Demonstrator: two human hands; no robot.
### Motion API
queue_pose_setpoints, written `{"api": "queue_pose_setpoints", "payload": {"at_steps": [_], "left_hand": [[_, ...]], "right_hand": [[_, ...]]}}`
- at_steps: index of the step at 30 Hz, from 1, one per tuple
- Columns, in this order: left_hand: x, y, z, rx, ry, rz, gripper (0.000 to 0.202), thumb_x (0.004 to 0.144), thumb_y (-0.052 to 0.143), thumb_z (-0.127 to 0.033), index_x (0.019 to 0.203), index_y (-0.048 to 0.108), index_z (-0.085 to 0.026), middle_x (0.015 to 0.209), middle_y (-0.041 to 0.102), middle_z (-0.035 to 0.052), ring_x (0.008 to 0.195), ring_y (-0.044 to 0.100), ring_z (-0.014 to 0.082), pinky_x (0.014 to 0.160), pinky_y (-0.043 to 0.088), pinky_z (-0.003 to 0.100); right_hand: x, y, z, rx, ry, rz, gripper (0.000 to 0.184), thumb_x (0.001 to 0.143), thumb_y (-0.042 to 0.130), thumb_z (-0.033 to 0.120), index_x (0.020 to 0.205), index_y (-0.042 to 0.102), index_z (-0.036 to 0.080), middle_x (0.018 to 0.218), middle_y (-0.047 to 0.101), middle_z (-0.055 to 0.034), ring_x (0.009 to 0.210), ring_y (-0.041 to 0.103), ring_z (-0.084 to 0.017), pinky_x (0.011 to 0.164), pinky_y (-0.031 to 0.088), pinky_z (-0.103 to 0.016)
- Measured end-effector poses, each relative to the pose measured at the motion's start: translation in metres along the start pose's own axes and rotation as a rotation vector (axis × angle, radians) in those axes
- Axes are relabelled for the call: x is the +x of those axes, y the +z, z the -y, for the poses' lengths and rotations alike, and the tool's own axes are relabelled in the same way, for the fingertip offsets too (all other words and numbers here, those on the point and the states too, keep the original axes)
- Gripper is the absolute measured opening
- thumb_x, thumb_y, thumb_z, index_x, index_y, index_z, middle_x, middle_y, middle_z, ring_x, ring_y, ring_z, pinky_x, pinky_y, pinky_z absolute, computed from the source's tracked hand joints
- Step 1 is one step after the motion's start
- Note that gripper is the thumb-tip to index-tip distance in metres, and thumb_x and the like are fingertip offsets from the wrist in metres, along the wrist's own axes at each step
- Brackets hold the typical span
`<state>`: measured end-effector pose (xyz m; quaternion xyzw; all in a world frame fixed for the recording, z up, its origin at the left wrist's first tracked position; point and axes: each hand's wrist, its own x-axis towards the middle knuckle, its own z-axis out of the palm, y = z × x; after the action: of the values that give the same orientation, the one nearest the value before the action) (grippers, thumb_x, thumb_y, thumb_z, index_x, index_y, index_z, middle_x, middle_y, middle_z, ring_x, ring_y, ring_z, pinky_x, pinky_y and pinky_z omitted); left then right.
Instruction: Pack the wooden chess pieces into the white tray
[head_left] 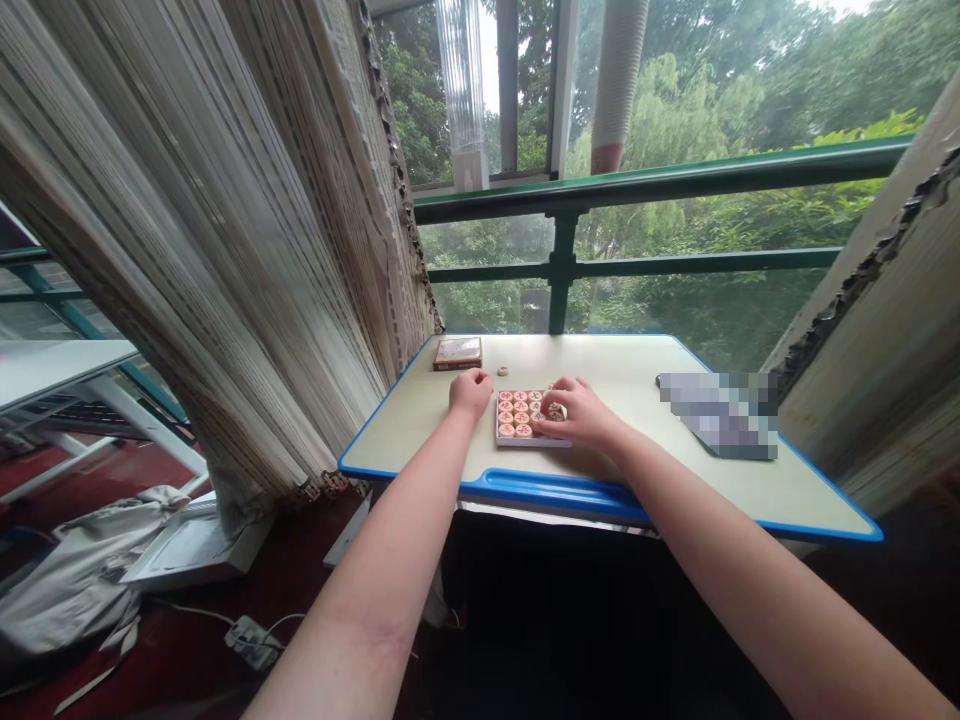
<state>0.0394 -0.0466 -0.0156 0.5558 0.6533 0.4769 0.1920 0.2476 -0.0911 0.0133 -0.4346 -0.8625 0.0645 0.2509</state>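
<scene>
A shallow white box [512, 442] on the desk holds rows of round wooden Chinese chess pieces [506, 419] with red characters. My right hand [589, 413] is over the box's right side, its thumb and fingers closed around a chess piece there and hiding some of the pieces. Just left of the box, my left hand [470, 393] rests on the desk with its fingers curled in. Whatever it may hold is hidden. One loose chess piece [502, 371] lies behind the box, near the left hand.
A flat brown box lid [457, 353] lies at the desk's back left. On the right is a blurred-out grey item [720, 415]. The desk [420, 440] has a blue edge with a front groove. Curtains [247, 200] hang on both sides, and a green railing [675, 185] runs behind.
</scene>
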Motion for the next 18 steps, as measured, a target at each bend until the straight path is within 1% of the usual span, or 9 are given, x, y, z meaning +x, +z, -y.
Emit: {"api": "queue_pose_setpoints", "payload": {"at_steps": [11,18], "left_hand": [[-0.0017,-0.0017,-0.0023,0.025,0.036,0.024,0.014,0.068,0.048,-0.023,0.062,0.06,-0.018,0.063,0.063,0.0005,0.064,0.054,0.0141,0.06,0.039,0.025],[-0.0001,0.0,-0.0003,0.026,0.042,0.038,0.014,0.069,0.048,-0.022,0.063,0.061,-0.018,0.064,0.063,0.0007,0.065,0.054,0.0139,0.062,0.04,0.025]], "right_hand": [[-0.0001,-0.0053,0.0087,-0.027,0.034,0.049,0.025,0.066,0.065,0.045,0.074,0.066,0.022,0.087,0.052,-0.0069,0.088,0.046,-0.024,0.082,0.041,-0.037],[-0.0001,-0.0052,0.0066,-0.003,0.054,0.055,0.027,0.065,0.066,0.046,0.076,0.066,0.022,0.091,0.053,-0.0072,0.092,0.046,-0.024,0.086,0.04,-0.038]]}}
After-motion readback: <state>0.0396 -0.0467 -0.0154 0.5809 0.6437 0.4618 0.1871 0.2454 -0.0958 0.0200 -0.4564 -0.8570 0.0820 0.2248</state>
